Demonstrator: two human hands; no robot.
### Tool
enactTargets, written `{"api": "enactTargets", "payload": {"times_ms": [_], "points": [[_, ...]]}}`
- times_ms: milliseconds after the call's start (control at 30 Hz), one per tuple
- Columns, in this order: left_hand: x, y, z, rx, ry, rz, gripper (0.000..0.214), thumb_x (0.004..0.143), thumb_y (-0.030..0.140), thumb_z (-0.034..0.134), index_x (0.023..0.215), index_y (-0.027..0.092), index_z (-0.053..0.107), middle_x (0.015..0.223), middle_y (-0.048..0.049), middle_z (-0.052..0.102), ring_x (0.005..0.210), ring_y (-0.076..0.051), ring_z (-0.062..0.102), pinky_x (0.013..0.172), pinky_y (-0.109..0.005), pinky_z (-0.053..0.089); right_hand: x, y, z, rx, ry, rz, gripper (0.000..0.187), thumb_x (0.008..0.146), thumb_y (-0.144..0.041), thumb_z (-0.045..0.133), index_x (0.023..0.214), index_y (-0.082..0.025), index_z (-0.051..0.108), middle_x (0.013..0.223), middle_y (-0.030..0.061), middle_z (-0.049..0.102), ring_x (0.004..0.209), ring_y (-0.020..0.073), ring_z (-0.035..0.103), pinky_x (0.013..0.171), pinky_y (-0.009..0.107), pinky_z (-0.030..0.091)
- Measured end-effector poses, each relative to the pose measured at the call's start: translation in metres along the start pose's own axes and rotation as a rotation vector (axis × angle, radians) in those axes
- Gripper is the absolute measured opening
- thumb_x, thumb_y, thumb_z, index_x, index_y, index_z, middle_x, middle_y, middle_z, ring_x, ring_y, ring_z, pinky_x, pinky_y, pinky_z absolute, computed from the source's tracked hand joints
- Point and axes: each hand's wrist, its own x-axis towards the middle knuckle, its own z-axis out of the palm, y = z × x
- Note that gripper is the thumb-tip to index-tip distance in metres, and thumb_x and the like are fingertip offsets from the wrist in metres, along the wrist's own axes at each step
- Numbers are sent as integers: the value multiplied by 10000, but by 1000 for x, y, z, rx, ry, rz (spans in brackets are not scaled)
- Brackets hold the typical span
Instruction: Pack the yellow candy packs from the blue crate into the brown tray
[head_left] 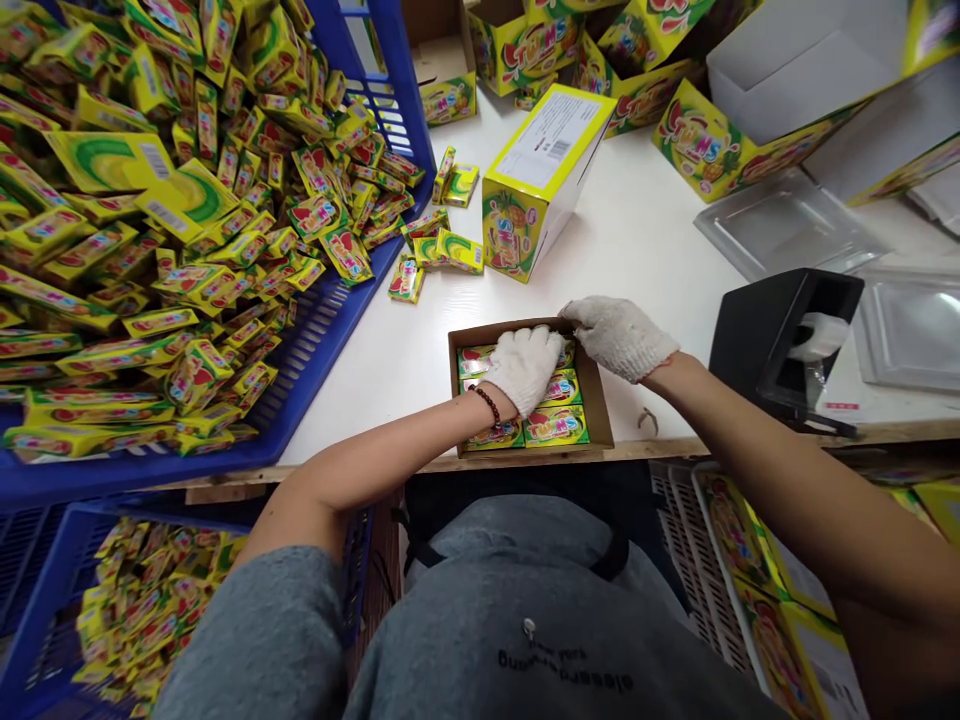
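Observation:
An open cardboard box (598, 405) sits at the table's front edge, with rows of small yellow-green and red candy packs (556, 426) lying flat inside. My left hand (523, 368), in a white knit glove, rests over the packs, fingers stretched toward the far wall. Part of the packs is hidden beneath it. At the box's far right corner, my gloved right hand (619, 336) has its fingers closed on the rim. A closed yellow display box (548, 170) stands just beyond, beside a few loose packs (459, 250).
A blue crate (341, 350) heaped with small packs fills the left side. Another blue crate (56, 600) is below the table. On the right are a black tape dispenser (784, 345) and clear plastic trays (795, 222). Open display boxes (697, 140) line the back.

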Motion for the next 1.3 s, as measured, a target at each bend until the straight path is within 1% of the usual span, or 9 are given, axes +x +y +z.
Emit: {"api": "enactTargets", "payload": {"times_ms": [200, 333, 533, 700, 833, 967, 1033, 1233, 1300], "points": [[-4, -8, 3, -21, 84, 13, 428, 1116, 109, 359, 1445, 159, 629, 1277, -142, 747, 1177, -281, 706, 927, -417, 528, -2, -5, -1, -4, -9, 15, 447, 1003, -72, 475, 1271, -148, 825, 1280, 172, 804, 1176, 285, 750, 1010, 328, 545], [-3, -12, -3, -46, 105, -41, 403, 1084, 79, 415, 1378, 166, 676, 1265, -144, 747, 1137, -266, 707, 903, -390, 541, -3, -3, 1, 1, -2, 2, 457, 992, -59, 476, 1301, -147, 801, 1272, 155, 803, 1158, 265, 737, 987, 304, 528], [6, -15, -1, -64, -11, -19, 370, 1115, 103, 422, 1342, 169, 707, 1230, -112, 768, 1124, -241, 726, 891, -349, 537, -2, 0, 2, -6, 1, -22, 445, 960, -50, 480, 1241, -157, 807, 1249, 155, 808, 1143, 274, 735, 960, 308, 525], [4, -6, 5, 23, 81, -10, 392, 1151, 135, 347, 1284, 131, 716, 1317, -170, 711, 1216, -289, 687, 928, -398, 530, -3, -2, 1, -34, -7, -16, 459, 955, -40, 482, 1245, -148, 820, 1235, 168, 812, 1144, 282, 749, 979, 323, 545], [-3, -3, 9, 35, 29, -13, 400, 1121, 89, 362, 1288, 113, 725, 1286, -195, 698, 1134, -287, 696, 841, -395, 534, -3, -2, 1, -51, 2, -13, 452, 967, -46, 486, 1254, -129, 825, 1256, 181, 808, 1164, 296, 755, 1006, 339, 556], [-6, -2, 10, 63, 61, 150, 431, 1137, 118, 346, 1394, 121, 692, 1442, -194, 662, 1271, -290, 642, 1048, -443, 523, -2, -1, 0, -50, -18, -17, 447, 978, -47, 487, 1251, -145, 826, 1267, 165, 811, 1181, 287, 755, 1026, 329, 550], [-3, -1, 10, 43, 61, 184, 434, 1136, 132, 364, 1448, 143, 665, 1510, -179, 633, 1346, -290, 606, 1117, -445, 504, -1, 1, 0, -48, -30, -16, 451, 987, -54, 476, 1262, -151, 820, 1280, 159, 810, 1191, 282, 750, 1034, 322, 544], [5, -1, 15, -3, -21, 203, 424, 1046, 126, 538, 1447, 123, 676, 1527, -204, 616, 1348, -321, 609, 1105, -461, 529, 0, 4, 1, -47, -16, -30, 448, 998, -98, 445, 1256, -142, 809, 1246, 173, 811, 1143, 300, 743, 993, 347, 541], [1, 2, 20, 11, -7, 198, 403, 1057, 131, 524, 1422, 102, 691, 1542, -217, 613, 1358, -324, 609, 1137, -466, 511, 0, 5, 1, -39, -21, -27, 446, 982, -89, 453, 1241, -150, 810, 1227, 161, 813, 1126, 288, 744, 973, 328, 539]]}}
